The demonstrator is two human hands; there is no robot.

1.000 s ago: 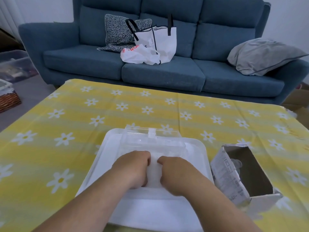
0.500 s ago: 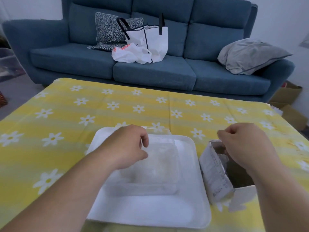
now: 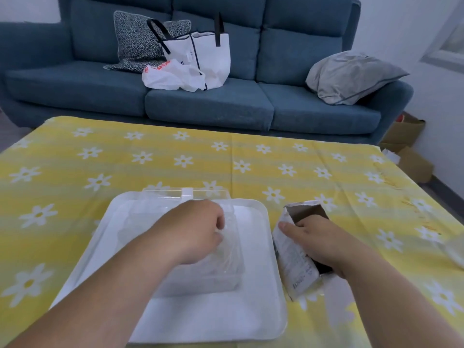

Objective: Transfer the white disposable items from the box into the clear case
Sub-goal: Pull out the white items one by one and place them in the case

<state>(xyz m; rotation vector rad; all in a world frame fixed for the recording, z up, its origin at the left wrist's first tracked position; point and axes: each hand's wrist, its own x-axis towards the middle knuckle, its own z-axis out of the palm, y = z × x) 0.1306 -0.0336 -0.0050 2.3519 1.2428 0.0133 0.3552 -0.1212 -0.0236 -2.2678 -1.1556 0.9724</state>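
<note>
Your left hand (image 3: 195, 229) is gripping the clear case (image 3: 221, 277), fingers curled, near the bench's (image 3: 175, 159) front edge. Your right hand (image 3: 319, 244) is reaching into the box (image 3: 293, 262); its fingers are hidden, grip indeterminable.

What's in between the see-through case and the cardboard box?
Only a bare strip of the white tray that the clear case sits on. The box stands right by the tray's right rim. The head view shows this.

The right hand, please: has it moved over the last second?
Yes. The right hand left the clear case on the tray and went rightward into the box.
</note>
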